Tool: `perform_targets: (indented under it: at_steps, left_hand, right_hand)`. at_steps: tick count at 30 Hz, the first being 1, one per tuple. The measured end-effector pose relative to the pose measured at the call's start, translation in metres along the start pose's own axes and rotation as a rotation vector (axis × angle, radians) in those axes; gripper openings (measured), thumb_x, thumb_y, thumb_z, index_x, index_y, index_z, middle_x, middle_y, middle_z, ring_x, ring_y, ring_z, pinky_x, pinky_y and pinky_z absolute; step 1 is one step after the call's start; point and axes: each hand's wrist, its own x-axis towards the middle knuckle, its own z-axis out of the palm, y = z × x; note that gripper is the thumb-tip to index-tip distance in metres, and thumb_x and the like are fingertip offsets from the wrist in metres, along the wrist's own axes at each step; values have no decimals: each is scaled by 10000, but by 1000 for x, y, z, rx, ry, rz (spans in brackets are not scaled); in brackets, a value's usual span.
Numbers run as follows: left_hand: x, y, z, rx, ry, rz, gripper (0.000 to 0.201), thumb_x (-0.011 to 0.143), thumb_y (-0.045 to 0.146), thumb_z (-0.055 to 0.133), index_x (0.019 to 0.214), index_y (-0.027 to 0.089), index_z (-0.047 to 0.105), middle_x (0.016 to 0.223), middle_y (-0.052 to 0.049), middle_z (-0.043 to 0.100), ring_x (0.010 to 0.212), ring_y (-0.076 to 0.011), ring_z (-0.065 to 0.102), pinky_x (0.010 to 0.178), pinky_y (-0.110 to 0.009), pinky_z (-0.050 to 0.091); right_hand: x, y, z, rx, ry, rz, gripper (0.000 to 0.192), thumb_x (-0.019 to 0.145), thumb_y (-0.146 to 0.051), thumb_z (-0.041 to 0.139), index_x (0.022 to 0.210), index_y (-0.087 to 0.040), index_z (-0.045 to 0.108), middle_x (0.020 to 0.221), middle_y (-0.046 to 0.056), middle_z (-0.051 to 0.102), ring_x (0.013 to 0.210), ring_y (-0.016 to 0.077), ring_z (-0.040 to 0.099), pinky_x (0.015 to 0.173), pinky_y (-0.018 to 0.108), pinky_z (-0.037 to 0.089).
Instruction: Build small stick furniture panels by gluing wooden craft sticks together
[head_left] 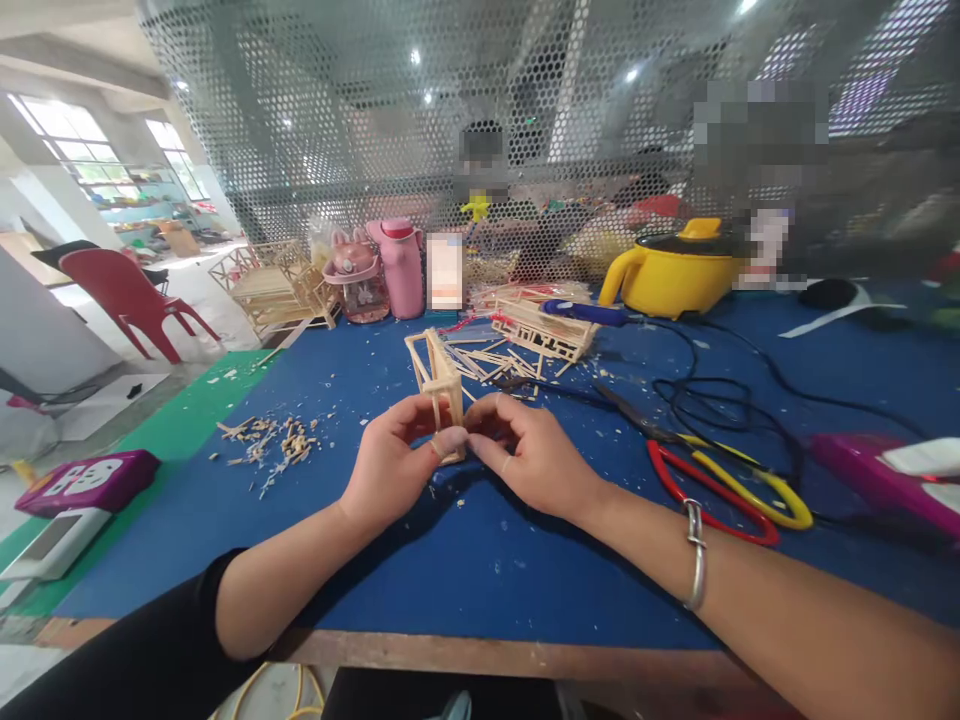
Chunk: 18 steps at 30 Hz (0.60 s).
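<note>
My left hand (pixel 390 460) and my right hand (pixel 529 450) meet over the blue table top (pixel 480 560), both pinching the near end of a small frame of thin wooden sticks (pixel 436 375). The frame stands upright and leans away from me. My left thumb and forefinger grip its lower edge, and the fingertips of my right hand press on the same spot from the right. A silver bangle (pixel 696 555) is on my right wrist.
Loose sticks and a larger stick frame (pixel 541 332) lie behind the hands. Red-and-yellow-handled pliers (pixel 720 490) and black cables (pixel 712 400) lie to the right, a yellow pot (pixel 679 270) behind. Wood scraps (pixel 274 440) lie left, pink bottles (pixel 379 270) and stick models (pixel 277 285) at the back.
</note>
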Motion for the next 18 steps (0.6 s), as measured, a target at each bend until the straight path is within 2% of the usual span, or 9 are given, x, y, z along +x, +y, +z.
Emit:
perform_targets:
  at_steps: [2, 4, 5, 7, 9, 11, 18]
  left_hand:
    - [2, 4, 3, -36, 39, -17, 263, 699, 296, 724, 910, 168, 634, 856, -25, 706, 781, -156, 656, 746, -261, 519]
    - [4, 7, 5, -58, 69, -38, 246, 704, 298, 719, 897, 170, 638, 834, -17, 706, 752, -139, 649, 723, -248, 521]
    - [4, 7, 6, -60, 83, -46, 228, 705, 298, 718, 879, 171, 643, 815, -11, 703, 732, -130, 643, 705, -239, 520]
    - [4, 8, 7, -57, 108, -55, 187, 701, 296, 720, 820, 171, 651, 771, 0, 695, 694, -117, 629, 670, -222, 514]
    - [3, 8, 8, -55, 127, -56, 162, 692, 291, 725, 775, 171, 655, 746, 6, 689, 676, -112, 620, 646, -215, 508]
    - [2, 8, 9, -51, 149, -52, 153, 685, 286, 728, 765, 173, 662, 741, 6, 691, 667, -113, 618, 636, -217, 506]
    - [2, 5, 9, -34, 192, -18, 143, 662, 276, 747, 748, 177, 689, 719, 8, 696, 659, -117, 616, 631, -225, 514]
  right_hand:
    - [5, -4, -8, -64, 110, -123, 187, 809, -135, 534, 990, -182, 542, 916, 41, 644, 764, 135, 629, 656, 263, 527]
    - [17, -11, -21, -141, 200, -301, 257, 825, -111, 506, 1067, -182, 553, 1074, 71, 625, 920, 153, 621, 799, 307, 520]
    - [24, -15, -27, -174, 183, -378, 270, 839, -95, 479, 1073, -191, 573, 1117, 67, 622, 1016, 162, 596, 886, 333, 488]
    - [40, -22, -38, -211, 62, -487, 280, 852, -78, 455, 1035, -206, 624, 1169, 50, 624, 1121, 167, 552, 988, 363, 422]
    - [52, -26, -43, -202, -53, -512, 262, 852, -81, 463, 989, -190, 658, 1128, 55, 658, 1103, 162, 572, 983, 354, 433]
    - [58, -25, -42, -178, -97, -496, 236, 848, -97, 487, 983, -166, 668, 1086, 70, 683, 1080, 164, 594, 961, 348, 457]
    - [54, -13, -32, -129, -62, -465, 228, 846, -154, 545, 1031, -155, 677, 1133, 82, 674, 1091, 171, 601, 971, 349, 469]
